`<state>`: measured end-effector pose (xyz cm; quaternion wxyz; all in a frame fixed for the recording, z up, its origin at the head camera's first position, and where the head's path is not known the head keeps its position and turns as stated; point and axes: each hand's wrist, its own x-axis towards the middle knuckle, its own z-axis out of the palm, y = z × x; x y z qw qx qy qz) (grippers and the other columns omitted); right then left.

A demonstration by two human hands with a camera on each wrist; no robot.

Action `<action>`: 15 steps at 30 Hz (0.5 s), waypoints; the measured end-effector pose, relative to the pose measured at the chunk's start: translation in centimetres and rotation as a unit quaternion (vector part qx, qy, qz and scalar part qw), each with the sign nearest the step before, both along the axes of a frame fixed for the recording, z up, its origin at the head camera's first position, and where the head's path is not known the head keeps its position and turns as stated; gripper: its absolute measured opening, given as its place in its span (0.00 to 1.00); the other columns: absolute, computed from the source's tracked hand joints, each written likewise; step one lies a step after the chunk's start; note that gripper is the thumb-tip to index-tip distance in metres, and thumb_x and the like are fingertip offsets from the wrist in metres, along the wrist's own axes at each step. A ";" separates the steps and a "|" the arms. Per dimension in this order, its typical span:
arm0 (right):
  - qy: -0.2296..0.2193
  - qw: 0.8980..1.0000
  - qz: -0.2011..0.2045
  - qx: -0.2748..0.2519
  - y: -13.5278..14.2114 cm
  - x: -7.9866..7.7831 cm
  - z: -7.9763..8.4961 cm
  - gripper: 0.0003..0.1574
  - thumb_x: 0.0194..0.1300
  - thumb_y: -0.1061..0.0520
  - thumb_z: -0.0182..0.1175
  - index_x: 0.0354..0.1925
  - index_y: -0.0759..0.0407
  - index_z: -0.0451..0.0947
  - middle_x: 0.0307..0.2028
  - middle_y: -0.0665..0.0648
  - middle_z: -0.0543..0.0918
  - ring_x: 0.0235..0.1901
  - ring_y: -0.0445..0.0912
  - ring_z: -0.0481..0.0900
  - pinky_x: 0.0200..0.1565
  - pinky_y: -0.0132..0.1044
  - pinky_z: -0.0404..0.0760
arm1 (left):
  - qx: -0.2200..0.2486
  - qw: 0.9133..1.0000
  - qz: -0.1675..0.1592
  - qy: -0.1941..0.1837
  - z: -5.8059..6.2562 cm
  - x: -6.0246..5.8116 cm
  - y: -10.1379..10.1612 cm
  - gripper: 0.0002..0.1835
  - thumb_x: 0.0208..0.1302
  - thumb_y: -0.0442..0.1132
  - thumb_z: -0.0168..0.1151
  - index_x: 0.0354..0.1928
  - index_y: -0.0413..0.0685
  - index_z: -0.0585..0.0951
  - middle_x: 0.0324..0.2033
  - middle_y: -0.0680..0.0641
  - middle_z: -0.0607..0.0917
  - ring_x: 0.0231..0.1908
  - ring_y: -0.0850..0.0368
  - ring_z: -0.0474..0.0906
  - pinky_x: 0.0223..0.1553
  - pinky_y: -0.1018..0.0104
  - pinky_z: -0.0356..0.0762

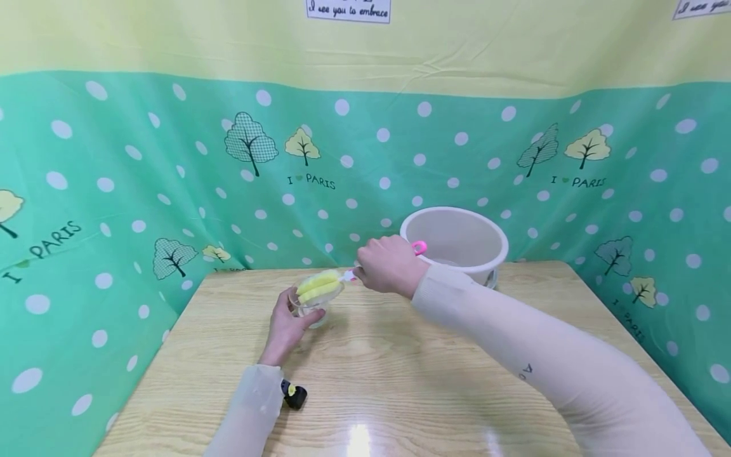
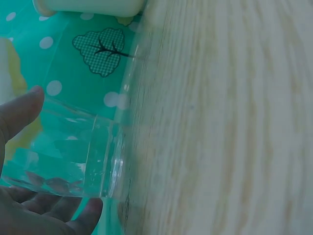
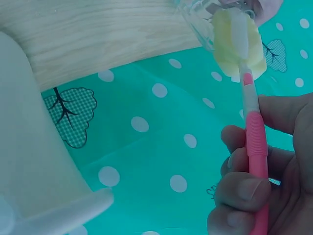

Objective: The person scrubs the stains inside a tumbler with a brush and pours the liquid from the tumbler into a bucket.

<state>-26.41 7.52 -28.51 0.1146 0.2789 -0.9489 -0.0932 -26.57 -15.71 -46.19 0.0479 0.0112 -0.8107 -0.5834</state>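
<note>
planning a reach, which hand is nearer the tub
Right: the right hand is close by the tub, at its near left; the left hand is farther left, gripping the glass.

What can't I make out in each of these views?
Head: middle of the pink handle, hidden by the right hand.
Head: part of the white basin's floor, hidden by its near wall.
Head: upper lettering on the printed label, cut off by the top edge.
Left wrist: the yellow sponge, blurred, cut off by the left edge.
Right wrist: part of the clear cup, behind the yellow sponge.
</note>
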 end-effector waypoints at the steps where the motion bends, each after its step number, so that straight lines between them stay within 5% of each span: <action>1: 0.002 1.000 0.001 0.006 -0.2 -0.1 0.2 0.25 0.64 0.44 0.55 0.13 0.50 0.66 0.13 0.47 0.65 0.15 0.43 0.65 0.15 0.36 0.68 | -0.001 1.000 -0.001 0.001 0.0 0.0 0.0 0.53 0.48 0.45 0.76 0.71 0.43 0.55 0.64 0.37 0.66 0.62 0.40 0.63 0.62 0.47 0.65; 15: -0.001 0.997 0.028 0.072 -2.8 -0.3 1.2 0.17 0.64 0.42 0.58 0.23 0.48 0.77 0.19 0.49 0.74 0.19 0.43 0.71 0.18 0.36 0.72 | 0.002 1.000 0.000 0.006 0.1 0.1 -0.1 0.50 0.49 0.44 0.76 0.70 0.45 0.57 0.62 0.40 0.68 0.62 0.42 0.64 0.62 0.47 0.65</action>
